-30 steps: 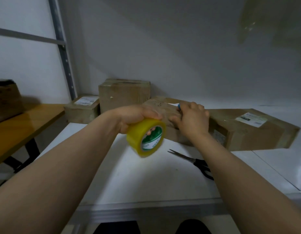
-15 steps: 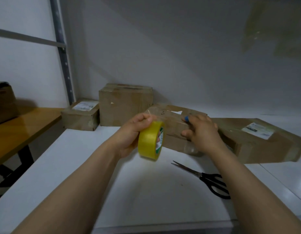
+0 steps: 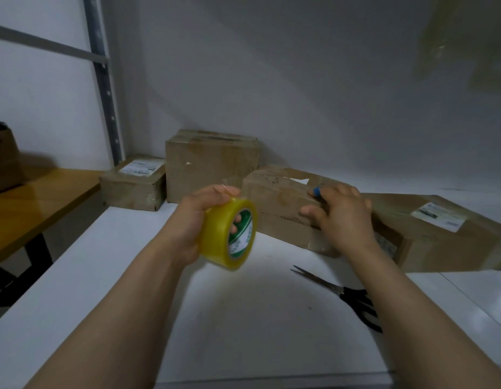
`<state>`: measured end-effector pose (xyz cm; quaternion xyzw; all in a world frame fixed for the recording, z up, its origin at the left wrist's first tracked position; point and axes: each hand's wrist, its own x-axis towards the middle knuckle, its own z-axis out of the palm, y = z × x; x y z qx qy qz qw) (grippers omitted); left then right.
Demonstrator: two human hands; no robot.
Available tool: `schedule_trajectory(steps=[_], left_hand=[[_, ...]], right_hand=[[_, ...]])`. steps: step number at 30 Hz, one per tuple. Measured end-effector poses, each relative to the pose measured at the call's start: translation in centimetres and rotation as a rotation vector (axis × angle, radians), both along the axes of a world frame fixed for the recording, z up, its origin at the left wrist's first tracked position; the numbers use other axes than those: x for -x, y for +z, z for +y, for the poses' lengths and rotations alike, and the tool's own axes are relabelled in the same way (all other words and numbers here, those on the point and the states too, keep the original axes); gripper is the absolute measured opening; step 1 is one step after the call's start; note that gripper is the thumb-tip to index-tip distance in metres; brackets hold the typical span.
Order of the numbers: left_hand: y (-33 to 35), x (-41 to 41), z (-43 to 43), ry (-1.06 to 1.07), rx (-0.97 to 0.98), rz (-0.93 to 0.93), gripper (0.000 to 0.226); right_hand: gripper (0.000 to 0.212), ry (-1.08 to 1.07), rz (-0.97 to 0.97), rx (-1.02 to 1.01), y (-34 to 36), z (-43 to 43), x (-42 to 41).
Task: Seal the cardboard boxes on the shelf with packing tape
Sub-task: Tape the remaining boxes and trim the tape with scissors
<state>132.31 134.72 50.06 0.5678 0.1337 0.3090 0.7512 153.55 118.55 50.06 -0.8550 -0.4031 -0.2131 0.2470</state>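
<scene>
The left hand (image 3: 193,224) grips the tape roll (image 3: 215,234), fingers curled through its core, just left of the cardboard box (image 3: 277,202) on the shelf (image 3: 243,318); the box's long axis runs rightward, and the right hand (image 3: 343,220) presses its top edge with fingers spread

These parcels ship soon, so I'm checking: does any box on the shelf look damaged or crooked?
Yes. The cardboard box under the right hand has a ragged, seemingly torn patch on its top and dark scuffs on its side. It also lies at an angle, unlike the tall box squared to the back wall.
</scene>
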Motion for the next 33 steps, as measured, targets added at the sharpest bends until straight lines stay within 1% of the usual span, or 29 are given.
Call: schedule_trajectory(steps=[2,5,7,9,11,12,13,15,16,17,19,22,23,24,27,28,29,30,33], left_hand=[[0.1,0.0,-0.1,0.021,0.024,0.028,0.022],[0.2,-0.1,0.1,0.043,0.101,0.054,0.017],[0.2,0.0,0.4,0.06,0.149,0.048,0.016],[0.6,0.1,0.3,0.116,0.192,0.028,0.013],[0.8,0.3,0.9,0.202,0.206,-0.021,0.016],[0.7,0.3,1.4,0.265,0.186,-0.049,0.018],[0.6,0.3,2.0,0.371,0.114,-0.063,0.018],[0.4,0.6,2.4,0.68,-0.107,-0.067,0.017],[0.4,0.9,2.2,0.81,-0.225,-0.089,0.019],[0.5,1.1,2.1,0.892,-0.314,-0.104,0.022],[0.6,1.2,1.9,0.937,-0.387,-0.131,0.025],[0.6,1.0,2.2,0.867,-0.348,-0.109,0.025],[0.5,0.8,2.3,0.822,-0.335,-0.091,0.025],[0.3,0.8,2.5,0.791,-0.334,-0.06,0.025],[0.0,1.1,2.9,0.786,-0.306,0.041,0.038],[0.1,1.2,3.1,0.799,-0.278,0.064,0.042],[0.1,1.2,3.2,0.815,-0.254,0.079,0.043],[0.2,1.2,3.2,0.821,-0.236,0.091,0.043],[0.3,1.0,2.6,0.813,-0.229,0.128,0.04]], right_hand=[[0.053,0.057,0.147,-0.084,0.4,-0.7,-0.5],[0.07,0.073,0.35,-0.103,0.0,-1.8,-1.2],[0.064,0.128,0.44,-0.136,-0.6,-1.8,-1.4],[0.056,0.142,0.423,-0.158,-0.3,-1.8,-1.4],[0.05,0.124,0.46,-0.204,1.1,-2.2,-0.9],[0.045,0.121,0.491,-0.232,2.0,-2.6,-0.5],[0.037,0.121,0.502,-0.251,2.8,-3.0,0.0],[0.02,0.117,0.49,-0.242,4.3,-3.5,0.3],[0.019,0.124,0.493,-0.227,5.2,-3.6,0.6],[0.024,0.151,0.507,-0.214,6.2,-3.7,1.0],[0.033,0.23,0.586,-0.197,7.7,-3.4,1.5],[0.042,0.271,0.789,-0.077,8.5,-1.9,2.7],[0.043,0.256,0.787,-0.049,8.2,-1.1,2.7],[0.044,0.25,0.741,-0.03,7.7,-0.2,2.3],[0.044,0.229,0.463,0.002,7.3,1.6,2.4],[0.046,0.257,0.437,0.006,7.7,1.9,3.3],[0.048,0.289,0.45,0.034,7.9,1.9,4.1],[0.052,0.317,0.437,0.099,8.1,2.0,4.9],[0.059,0.334,0.284,0.403,8.7,2.7,5.7]])
